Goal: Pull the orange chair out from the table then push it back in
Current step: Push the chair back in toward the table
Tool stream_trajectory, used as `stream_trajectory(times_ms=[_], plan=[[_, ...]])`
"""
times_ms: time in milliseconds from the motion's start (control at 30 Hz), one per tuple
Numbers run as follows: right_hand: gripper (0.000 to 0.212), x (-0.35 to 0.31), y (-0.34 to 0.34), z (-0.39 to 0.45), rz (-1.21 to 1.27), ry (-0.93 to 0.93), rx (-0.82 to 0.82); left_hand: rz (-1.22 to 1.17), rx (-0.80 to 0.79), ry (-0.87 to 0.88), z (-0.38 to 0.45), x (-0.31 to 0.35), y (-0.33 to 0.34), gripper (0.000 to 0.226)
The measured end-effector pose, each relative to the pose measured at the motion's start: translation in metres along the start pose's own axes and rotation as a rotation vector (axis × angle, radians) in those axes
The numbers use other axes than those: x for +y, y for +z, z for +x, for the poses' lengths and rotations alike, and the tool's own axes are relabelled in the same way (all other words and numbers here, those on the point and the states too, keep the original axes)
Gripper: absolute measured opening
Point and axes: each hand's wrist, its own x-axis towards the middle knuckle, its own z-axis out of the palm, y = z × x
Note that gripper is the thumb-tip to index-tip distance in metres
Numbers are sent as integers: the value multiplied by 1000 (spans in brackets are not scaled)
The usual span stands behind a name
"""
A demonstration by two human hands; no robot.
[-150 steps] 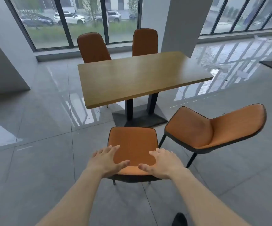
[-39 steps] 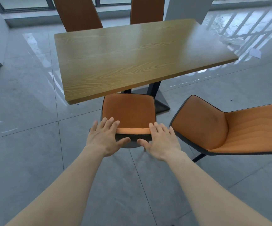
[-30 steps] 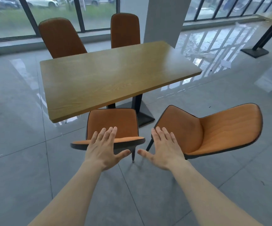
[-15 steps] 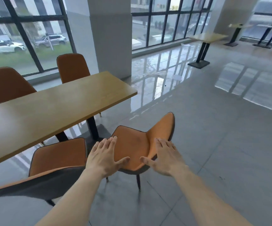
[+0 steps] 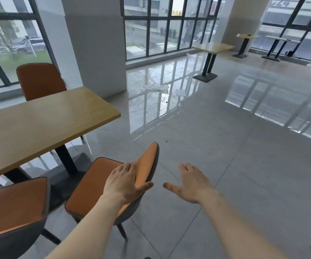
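Glossy grey tile floor [image 5: 225,146] fills the scene, mirroring the tall windows at the far side. On the left, the long wood-grain tabletop [image 5: 39,124] on dark posts, smooth and pale, square-cornered. Just off its near right corner stands the orange chair [image 5: 102,186], turned side-on: padded orange seat, curved orange backrest edged by a dark grey shell, thin dark legs on the tiles. Its seat sits clear of the tabletop, not tucked under. A second chair [image 5: 11,212] crowds the near left corner, its seat reaching towards the tabletop edge (same orange pad, same grey shell), and a third [image 5: 39,81] stands on the table's far side. Now the hands: left hand [image 5: 124,184] lies against the inner face of the backrest, fingers [image 5: 130,167] spread and flat, thumb hooked over the backrest's edge, a loose hold rather than a clench. Right hand [image 5: 190,184] hangs open over bare floor, just right of the backrest, touching nothing.
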Motion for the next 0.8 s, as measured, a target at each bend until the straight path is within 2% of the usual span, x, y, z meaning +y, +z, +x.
stream_trajectory(times_ms=[200, 367, 533, 800], plan=[[115, 31, -26, 90, -34, -39, -76, -85, -23, -103, 74, 6, 18, 105], [111, 27, -40, 153, -51, -152, -96, -122, -12, -213, 100, 1, 24, 100], [108, 14, -32, 205, -91, -322, -145, -149, 14, -372, 108, -3, 35, 102], [97, 7, -8, 270, -154, -651, -222, -179, 16, -721, 105, 19, 66, 96]])
